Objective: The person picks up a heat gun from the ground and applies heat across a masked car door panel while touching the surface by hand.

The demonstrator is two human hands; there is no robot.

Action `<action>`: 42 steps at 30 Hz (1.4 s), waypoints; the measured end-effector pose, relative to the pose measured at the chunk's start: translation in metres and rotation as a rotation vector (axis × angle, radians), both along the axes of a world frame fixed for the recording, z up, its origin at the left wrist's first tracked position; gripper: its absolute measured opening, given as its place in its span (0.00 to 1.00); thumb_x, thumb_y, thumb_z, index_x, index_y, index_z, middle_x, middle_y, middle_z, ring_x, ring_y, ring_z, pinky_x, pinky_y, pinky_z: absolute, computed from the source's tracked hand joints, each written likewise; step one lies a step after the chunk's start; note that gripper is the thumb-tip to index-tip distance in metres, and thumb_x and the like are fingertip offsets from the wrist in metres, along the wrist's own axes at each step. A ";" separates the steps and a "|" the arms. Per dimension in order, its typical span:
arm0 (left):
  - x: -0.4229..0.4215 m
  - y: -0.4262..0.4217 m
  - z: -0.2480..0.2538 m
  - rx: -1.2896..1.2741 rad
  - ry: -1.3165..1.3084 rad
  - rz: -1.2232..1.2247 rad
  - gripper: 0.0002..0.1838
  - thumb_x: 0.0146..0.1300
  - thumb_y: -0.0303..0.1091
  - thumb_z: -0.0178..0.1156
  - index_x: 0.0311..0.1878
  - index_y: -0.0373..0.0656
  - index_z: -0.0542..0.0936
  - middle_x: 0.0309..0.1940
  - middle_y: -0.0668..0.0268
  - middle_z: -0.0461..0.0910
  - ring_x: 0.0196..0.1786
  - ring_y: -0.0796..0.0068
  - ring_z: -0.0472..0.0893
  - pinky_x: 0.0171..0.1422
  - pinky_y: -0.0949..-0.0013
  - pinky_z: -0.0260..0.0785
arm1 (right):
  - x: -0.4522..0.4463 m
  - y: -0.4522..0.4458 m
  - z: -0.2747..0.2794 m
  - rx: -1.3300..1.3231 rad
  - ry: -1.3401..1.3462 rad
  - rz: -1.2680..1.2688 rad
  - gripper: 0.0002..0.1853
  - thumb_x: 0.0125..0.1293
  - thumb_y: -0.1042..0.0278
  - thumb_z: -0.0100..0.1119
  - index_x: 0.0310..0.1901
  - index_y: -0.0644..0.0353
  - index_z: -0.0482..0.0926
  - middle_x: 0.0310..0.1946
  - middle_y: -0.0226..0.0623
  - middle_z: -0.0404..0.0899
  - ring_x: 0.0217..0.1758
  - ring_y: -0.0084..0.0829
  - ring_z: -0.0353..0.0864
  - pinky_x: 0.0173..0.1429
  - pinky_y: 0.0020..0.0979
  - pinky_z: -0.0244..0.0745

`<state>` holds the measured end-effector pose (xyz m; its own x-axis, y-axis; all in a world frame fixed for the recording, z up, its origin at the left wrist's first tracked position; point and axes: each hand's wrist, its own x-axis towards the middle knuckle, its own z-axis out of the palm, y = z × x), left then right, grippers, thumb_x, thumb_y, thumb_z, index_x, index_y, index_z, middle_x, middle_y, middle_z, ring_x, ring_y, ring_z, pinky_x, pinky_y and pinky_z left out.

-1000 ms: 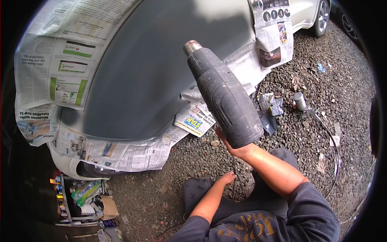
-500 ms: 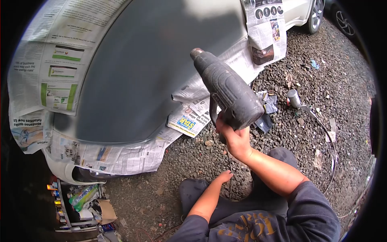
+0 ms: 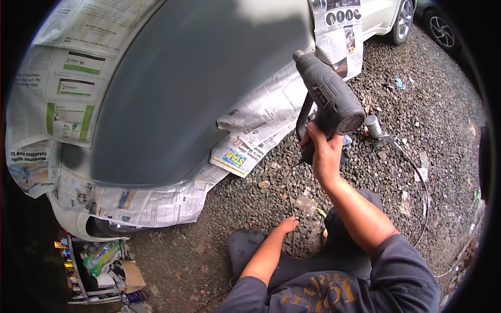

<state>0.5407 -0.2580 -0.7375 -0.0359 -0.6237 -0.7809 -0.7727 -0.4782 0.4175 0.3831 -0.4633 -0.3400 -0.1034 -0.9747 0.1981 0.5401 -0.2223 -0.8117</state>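
Note:
My right hand (image 3: 324, 156) is wrapped round the handle of a dark grey heat gun (image 3: 331, 94), raised over the gravel. Its nozzle points up and left, towards the right part of a grey-coated car panel (image 3: 172, 94). Newspaper sheets (image 3: 141, 201) border the panel below, and another newspaper sheet (image 3: 261, 115) hangs at its right edge. Lower down, between my knees, my left hand (image 3: 287, 225) is closed on the thin power cord (image 3: 293, 242) that hangs from the gun. Its fingertips are small in view.
Gravel covers the ground. A metal can (image 3: 372, 127) lies to the right, beside a hose (image 3: 417, 167). At lower left stands a rack (image 3: 78, 266) with packets and cardboard. The white car's wheel (image 3: 404, 22) is at upper right.
My right hand has carried the heat gun to the right and slightly up, its nozzle now near the panel's right edge. My left hand stays low by the cord. The view has shifted slightly.

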 end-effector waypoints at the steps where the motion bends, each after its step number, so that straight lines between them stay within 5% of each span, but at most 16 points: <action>1: -0.001 -0.001 0.003 0.007 0.000 -0.002 0.28 0.70 0.50 0.53 0.66 0.41 0.73 0.62 0.49 0.77 0.66 0.49 0.74 0.69 0.54 0.66 | -0.001 -0.002 -0.002 0.006 -0.021 0.000 0.08 0.67 0.71 0.62 0.42 0.63 0.74 0.28 0.30 0.76 0.27 0.22 0.76 0.33 0.25 0.70; 12: 0.001 -0.003 0.002 -0.015 0.021 -0.002 0.29 0.70 0.50 0.52 0.65 0.38 0.74 0.65 0.47 0.74 0.67 0.48 0.73 0.70 0.53 0.65 | 0.008 0.012 0.004 0.115 -0.025 0.092 0.11 0.68 0.64 0.62 0.41 0.60 0.72 0.28 0.31 0.74 0.25 0.24 0.75 0.31 0.27 0.72; 20: 0.001 0.004 0.001 -0.064 0.005 -0.027 0.27 0.69 0.50 0.53 0.63 0.40 0.76 0.62 0.48 0.76 0.65 0.48 0.75 0.69 0.53 0.66 | 0.042 0.039 -0.010 0.021 0.112 0.429 0.11 0.65 0.72 0.62 0.47 0.64 0.75 0.35 0.31 0.78 0.35 0.22 0.78 0.39 0.26 0.74; 24: -0.001 0.003 0.011 -0.101 0.006 -0.045 0.25 0.69 0.48 0.54 0.61 0.40 0.77 0.60 0.47 0.78 0.63 0.47 0.76 0.67 0.51 0.68 | 0.051 0.044 -0.034 -0.341 0.592 0.487 0.30 0.60 0.69 0.66 0.64 0.66 0.70 0.47 0.43 0.82 0.46 0.30 0.82 0.52 0.32 0.77; 26: -0.005 0.002 0.030 -0.111 0.011 -0.050 0.24 0.68 0.47 0.54 0.59 0.39 0.78 0.58 0.47 0.78 0.62 0.46 0.77 0.66 0.50 0.69 | 0.052 0.056 -0.032 -0.380 0.761 0.520 0.35 0.57 0.67 0.66 0.66 0.64 0.67 0.50 0.50 0.80 0.48 0.43 0.85 0.50 0.37 0.79; 28: -0.009 0.003 0.039 -0.135 -0.010 -0.019 0.24 0.68 0.47 0.54 0.58 0.38 0.78 0.57 0.46 0.78 0.61 0.45 0.77 0.65 0.50 0.69 | 0.058 0.057 -0.036 -0.705 0.892 0.398 0.38 0.53 0.66 0.67 0.68 0.62 0.66 0.50 0.50 0.79 0.45 0.48 0.84 0.47 0.40 0.80; 34: -0.022 0.001 0.064 -0.230 0.011 0.115 0.28 0.68 0.46 0.53 0.65 0.37 0.74 0.64 0.47 0.74 0.68 0.51 0.73 0.70 0.53 0.65 | 0.065 0.064 -0.051 -0.888 1.266 0.615 0.41 0.50 0.67 0.67 0.69 0.59 0.65 0.44 0.46 0.77 0.41 0.48 0.83 0.45 0.45 0.79; 39: -0.033 0.001 0.076 -0.406 0.046 0.075 0.24 0.67 0.46 0.53 0.57 0.36 0.78 0.57 0.47 0.79 0.59 0.46 0.78 0.65 0.49 0.69 | 0.071 0.057 -0.081 -1.055 1.417 0.581 0.40 0.54 0.64 0.68 0.70 0.57 0.64 0.45 0.45 0.77 0.42 0.46 0.83 0.46 0.43 0.79; 42: -0.044 0.005 0.162 -0.343 0.049 0.099 0.24 0.70 0.49 0.50 0.56 0.37 0.76 0.58 0.46 0.77 0.60 0.43 0.76 0.65 0.48 0.68 | 0.073 0.054 -0.089 -1.071 1.414 0.524 0.40 0.53 0.65 0.68 0.70 0.58 0.65 0.45 0.44 0.77 0.43 0.45 0.83 0.48 0.43 0.78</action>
<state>0.4972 -0.2533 -0.5758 0.0053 -0.8517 -0.5241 -0.7047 -0.3751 0.6023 0.4563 -0.4089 -0.4289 0.9039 -0.2632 0.3372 -0.1585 -0.9382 -0.3075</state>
